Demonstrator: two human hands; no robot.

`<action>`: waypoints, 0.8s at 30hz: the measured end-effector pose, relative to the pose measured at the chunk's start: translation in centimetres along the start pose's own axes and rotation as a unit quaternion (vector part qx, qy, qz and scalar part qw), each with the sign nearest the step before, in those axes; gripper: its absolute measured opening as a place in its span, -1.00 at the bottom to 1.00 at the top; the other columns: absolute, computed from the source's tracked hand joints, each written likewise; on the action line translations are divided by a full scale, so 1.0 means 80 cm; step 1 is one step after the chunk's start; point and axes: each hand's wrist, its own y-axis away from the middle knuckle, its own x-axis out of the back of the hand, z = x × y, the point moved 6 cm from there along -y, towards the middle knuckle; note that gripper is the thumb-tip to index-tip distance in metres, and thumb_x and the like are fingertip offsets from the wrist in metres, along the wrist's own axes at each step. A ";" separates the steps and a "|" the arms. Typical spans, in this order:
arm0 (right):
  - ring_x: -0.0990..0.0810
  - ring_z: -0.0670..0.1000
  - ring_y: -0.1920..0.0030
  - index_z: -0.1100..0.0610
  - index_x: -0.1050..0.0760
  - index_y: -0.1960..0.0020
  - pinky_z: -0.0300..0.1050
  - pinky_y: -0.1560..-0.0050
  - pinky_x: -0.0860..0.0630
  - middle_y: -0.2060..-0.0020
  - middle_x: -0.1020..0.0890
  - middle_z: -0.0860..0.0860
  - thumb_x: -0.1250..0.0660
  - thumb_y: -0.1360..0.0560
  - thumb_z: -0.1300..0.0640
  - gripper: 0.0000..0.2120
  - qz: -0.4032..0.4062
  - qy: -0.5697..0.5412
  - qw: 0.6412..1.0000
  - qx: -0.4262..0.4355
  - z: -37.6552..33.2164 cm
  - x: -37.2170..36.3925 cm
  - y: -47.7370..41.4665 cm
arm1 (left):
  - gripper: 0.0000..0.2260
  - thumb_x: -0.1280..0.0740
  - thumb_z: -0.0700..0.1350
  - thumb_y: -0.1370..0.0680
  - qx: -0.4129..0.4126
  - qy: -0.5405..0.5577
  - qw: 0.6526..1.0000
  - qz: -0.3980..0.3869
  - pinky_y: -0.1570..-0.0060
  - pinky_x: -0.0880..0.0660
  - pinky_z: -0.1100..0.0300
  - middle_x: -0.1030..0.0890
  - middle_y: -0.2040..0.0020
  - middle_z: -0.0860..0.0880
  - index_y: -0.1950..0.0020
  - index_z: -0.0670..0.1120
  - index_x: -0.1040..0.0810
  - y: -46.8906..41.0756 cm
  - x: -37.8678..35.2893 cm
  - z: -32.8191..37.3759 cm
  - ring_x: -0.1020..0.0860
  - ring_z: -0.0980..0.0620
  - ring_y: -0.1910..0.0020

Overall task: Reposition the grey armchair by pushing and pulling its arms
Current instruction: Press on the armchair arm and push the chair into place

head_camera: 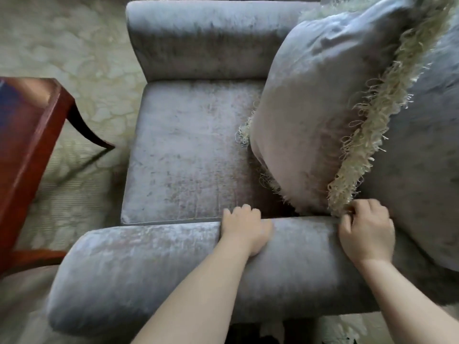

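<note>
1. The grey armchair [188, 150] stands on patterned carpet [62, 45], right of a red wooden table [27, 135].
2. Left hand [244, 229] grips its near arm [149, 264], fingers curled over the inner edge.
3. Right hand [367, 232] clutches the same arm beside a fringed cushion [310, 108].

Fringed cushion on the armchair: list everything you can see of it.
The cushion is plump and roughly square, in grey-lilac velvety fabric like the armchair's, edged with cream looped fringe. It stands on edge at the back of the seat, leaning against the backrest, one face toward the camera. Its lower corner sits by the near arm, where the curled fingers of the right hand appear to touch the fringe.
</note>
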 end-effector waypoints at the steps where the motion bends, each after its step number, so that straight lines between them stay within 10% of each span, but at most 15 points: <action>1: -0.48 0.32 0.17 0.31 -0.48 0.16 0.13 0.20 -0.44 0.18 -0.51 0.28 -0.25 -0.32 0.26 -0.86 0.011 -0.019 1.000 0.011 -0.031 0.001 0.013 | -0.51 0.02 0.19 -0.59 0.031 -0.010 0.999 -0.001 -0.24 -0.21 -0.07 -0.45 -0.26 -0.15 -0.27 -0.10 -0.44 0.012 0.006 -0.053 -0.39 -0.15 -0.27; 6: -0.47 0.24 -0.03 0.21 -0.45 -0.04 0.08 0.01 -0.42 -0.02 -0.48 0.16 -0.27 -0.47 0.15 -0.81 -0.165 -0.098 0.973 0.128 -0.260 -0.068 0.074 | -0.47 0.00 0.24 -0.56 0.225 -0.017 0.974 -0.031 -0.23 -0.25 -0.03 -0.43 -0.32 -0.12 -0.31 -0.07 -0.44 0.083 0.026 -0.286 -0.37 -0.13 -0.30; 11: -0.47 0.19 -0.15 0.16 -0.47 -0.11 0.04 -0.09 -0.34 -0.14 -0.52 0.14 -0.02 -0.58 0.02 -0.67 -0.313 -0.070 0.929 0.184 -0.454 -0.135 0.160 | -0.54 0.05 0.17 -0.60 0.224 0.030 0.974 0.016 -0.15 -0.31 -0.01 -0.50 -0.25 -0.08 -0.21 -0.03 -0.51 0.121 0.011 -0.335 -0.43 -0.13 -0.24; 24: -0.47 0.12 -0.23 0.13 -0.51 -0.20 0.03 -0.24 -0.24 -0.21 -0.54 0.13 0.09 -0.56 -0.05 -0.51 -0.391 0.018 0.905 0.165 -0.453 -0.147 0.165 | -0.53 0.08 0.09 -0.60 0.221 0.037 0.974 0.023 -0.16 -0.24 -0.03 -0.49 -0.28 -0.09 -0.23 -0.06 -0.51 0.118 0.008 -0.338 -0.43 -0.09 -0.24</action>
